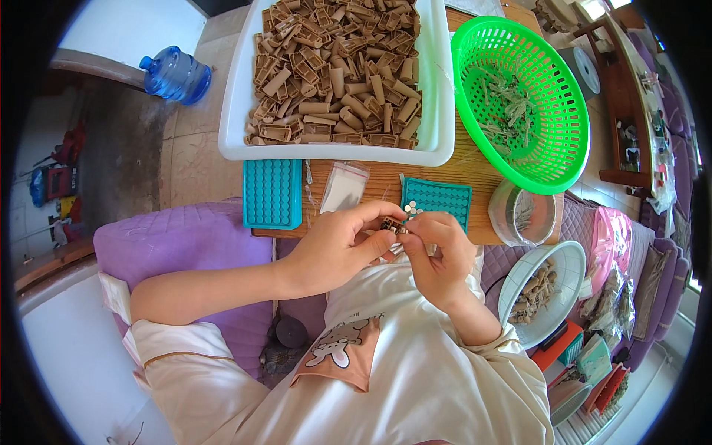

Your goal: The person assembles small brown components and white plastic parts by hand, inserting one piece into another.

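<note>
Glossy green plastic basket point(475, 67), smooth white plastic tray point(437, 111), matt brown wooden-looking pieces point(334, 74), grained wood tabletop point(475, 167).

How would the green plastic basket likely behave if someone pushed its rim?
The green basket looks light: thin mesh walls and only a few dried sprigs inside. It would probably slide easily on the wooden board, and perhaps tip, since it sits tilted.
</note>
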`<act>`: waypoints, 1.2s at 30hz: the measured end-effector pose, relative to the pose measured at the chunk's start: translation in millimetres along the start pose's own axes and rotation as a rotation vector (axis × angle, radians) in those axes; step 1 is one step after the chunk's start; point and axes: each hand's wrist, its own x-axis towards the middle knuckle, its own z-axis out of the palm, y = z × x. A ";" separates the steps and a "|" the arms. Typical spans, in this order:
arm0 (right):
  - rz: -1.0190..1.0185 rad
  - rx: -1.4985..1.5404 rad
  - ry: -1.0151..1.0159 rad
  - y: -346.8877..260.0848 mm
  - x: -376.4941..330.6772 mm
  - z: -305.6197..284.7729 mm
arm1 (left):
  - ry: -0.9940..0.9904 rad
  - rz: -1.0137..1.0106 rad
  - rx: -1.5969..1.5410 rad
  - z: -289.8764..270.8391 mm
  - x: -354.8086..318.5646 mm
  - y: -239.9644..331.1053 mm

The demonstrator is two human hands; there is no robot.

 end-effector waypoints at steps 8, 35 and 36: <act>-0.028 0.055 0.130 -0.9 -4.4 7.1 | 0.057 0.089 0.096 0.6 -3.3 -0.2; 0.084 0.009 -0.109 -7.7 -10.6 -3.8 | -0.022 -0.100 0.175 3.9 -7.7 -4.5; 0.142 -0.003 -0.213 -11.9 -9.3 -9.3 | -0.023 -0.099 0.175 5.3 -8.6 -7.0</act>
